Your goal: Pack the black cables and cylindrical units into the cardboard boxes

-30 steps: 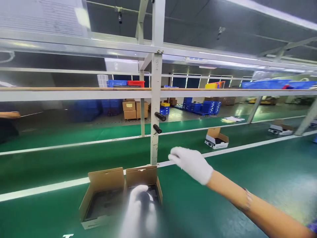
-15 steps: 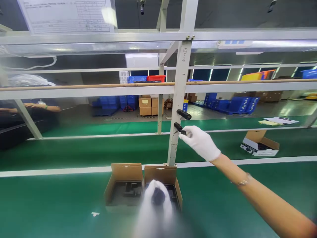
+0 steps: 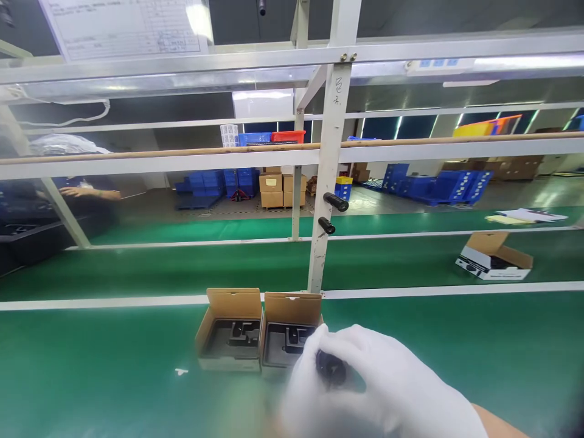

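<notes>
Both of my hands wear white gloves and meet low in the view, just in front of two open cardboard boxes. My left hand (image 3: 301, 383), blurred by motion, is closed round a black round part (image 3: 331, 368). From the right, my right hand (image 3: 392, 383) reaches over with its thumb and fingers curled against the same part. Anything smaller between its fingertips is hidden. The left box (image 3: 229, 359) and the right box (image 3: 292, 304) hold black moulded trays with recesses; my hands cover a corner of the right one.
A white post (image 3: 329, 134) carries an upper black peg (image 3: 336, 201) and a lower black peg (image 3: 326, 225). Another open box (image 3: 493, 267) sits on the green table (image 3: 114, 353) to the right, near papers (image 3: 524, 215). A person's hand (image 3: 79, 191) shows far left.
My right hand has left the lower peg on the post, where it gripped a small black piece, and come down to my left hand. My left hand has shifted right with the round part.
</notes>
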{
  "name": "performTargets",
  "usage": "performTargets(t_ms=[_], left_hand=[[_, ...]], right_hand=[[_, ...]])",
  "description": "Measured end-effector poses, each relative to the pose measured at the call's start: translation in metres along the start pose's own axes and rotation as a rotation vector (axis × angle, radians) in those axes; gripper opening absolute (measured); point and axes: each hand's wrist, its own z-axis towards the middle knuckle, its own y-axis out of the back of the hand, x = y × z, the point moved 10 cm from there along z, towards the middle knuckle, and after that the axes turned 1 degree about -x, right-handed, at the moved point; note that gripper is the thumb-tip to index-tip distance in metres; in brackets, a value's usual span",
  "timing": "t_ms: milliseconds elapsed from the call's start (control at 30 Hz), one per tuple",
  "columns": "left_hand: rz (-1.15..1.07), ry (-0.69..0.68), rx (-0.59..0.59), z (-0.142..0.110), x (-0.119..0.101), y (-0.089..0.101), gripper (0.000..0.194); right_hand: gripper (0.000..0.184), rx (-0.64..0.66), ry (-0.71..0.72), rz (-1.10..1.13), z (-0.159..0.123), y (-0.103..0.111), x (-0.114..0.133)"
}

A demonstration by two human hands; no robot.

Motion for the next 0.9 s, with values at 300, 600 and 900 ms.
performTargets(t_ms=[300, 600, 900], left_hand=[[-0.084, 0.011, -0.052, -0.012, 0.003, -0.005, 0.039], [0.368, -0.321, -0.275, -0.026, -0.025, 0.011, 0.051], [0.464, -0.321, -0.036, 0.005, -0.048, 0.03, 0.062]], right_hand=[[0.014, -0.295, 0.128, -0.024, -0.019, 0.011, 0.014], [0.012, -0.24, -0.02, -0.137, -0.019, 0.001, -0.015], [0.027, -0.221, 0.022, -0.087, -0.021, 0.022, -0.015]])
